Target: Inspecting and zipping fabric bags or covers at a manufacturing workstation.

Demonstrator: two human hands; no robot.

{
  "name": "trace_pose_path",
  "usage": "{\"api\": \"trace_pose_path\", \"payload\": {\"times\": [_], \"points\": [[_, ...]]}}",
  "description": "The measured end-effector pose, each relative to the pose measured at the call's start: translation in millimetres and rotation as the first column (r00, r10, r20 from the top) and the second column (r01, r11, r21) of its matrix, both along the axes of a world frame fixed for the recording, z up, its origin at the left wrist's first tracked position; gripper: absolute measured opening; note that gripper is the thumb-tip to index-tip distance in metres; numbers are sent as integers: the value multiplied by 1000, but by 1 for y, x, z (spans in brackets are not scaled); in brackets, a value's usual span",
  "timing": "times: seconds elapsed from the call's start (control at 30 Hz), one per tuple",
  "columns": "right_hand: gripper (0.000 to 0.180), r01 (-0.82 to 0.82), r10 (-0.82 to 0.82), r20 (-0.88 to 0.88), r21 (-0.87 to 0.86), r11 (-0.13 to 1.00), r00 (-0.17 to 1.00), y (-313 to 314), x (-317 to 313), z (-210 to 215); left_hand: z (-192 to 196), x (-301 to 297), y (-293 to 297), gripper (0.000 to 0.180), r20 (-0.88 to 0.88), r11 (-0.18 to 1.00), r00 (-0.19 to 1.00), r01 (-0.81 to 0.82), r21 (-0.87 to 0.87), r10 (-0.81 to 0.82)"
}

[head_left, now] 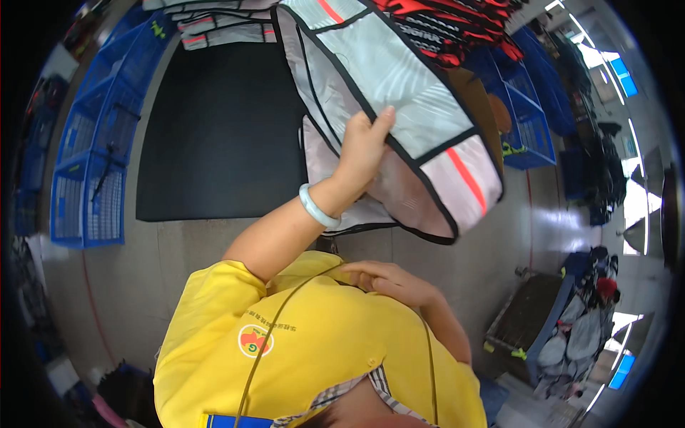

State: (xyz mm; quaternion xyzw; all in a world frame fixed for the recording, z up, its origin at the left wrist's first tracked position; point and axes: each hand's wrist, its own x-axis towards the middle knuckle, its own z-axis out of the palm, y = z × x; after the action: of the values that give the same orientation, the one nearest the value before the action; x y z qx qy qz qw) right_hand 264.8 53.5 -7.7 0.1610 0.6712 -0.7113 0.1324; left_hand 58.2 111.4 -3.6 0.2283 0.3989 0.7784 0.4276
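Observation:
My left hand point(365, 146), with a pale bracelet on its wrist, is closed on the edge of a light grey fabric piece point(410, 93). The piece has black binding and pinkish-red stripes. It is held up in a curved loop, and its lower part hangs over the near right of a black table point(221, 135). My right hand point(392, 280) is low in front of my yellow shirt, by the waist. Its index finger reaches toward a thin cord, while the other fingers are curled; whatever they may hold is hidden.
Folded grey fabric pieces point(225, 25) are stacked at the table's far left. Red and black pieces point(442, 32) lie piled at the far right. Blue crates point(89, 200) line the left side, with another blue crate point(531, 132) on the right. Farther right stands a low cart point(528, 321) beside bundled goods.

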Motion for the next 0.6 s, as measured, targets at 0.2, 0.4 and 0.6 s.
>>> {"api": "trace_pose_path", "payload": {"times": [0.2,0.4,0.6], "points": [[64,52,-240,659,292,955,713,-2,34,-111,-11,12,-27,30,-41,964,963,263,-45,-265],[83,-15,-186,682,278,961,708,11,69,-226,-46,33,-59,47,-215,985,973,54,-164,-89],[88,17,-130,424,260,965,896,7,45,-282,-38,13,-71,78,-309,879,840,-477,-30,445]]}}
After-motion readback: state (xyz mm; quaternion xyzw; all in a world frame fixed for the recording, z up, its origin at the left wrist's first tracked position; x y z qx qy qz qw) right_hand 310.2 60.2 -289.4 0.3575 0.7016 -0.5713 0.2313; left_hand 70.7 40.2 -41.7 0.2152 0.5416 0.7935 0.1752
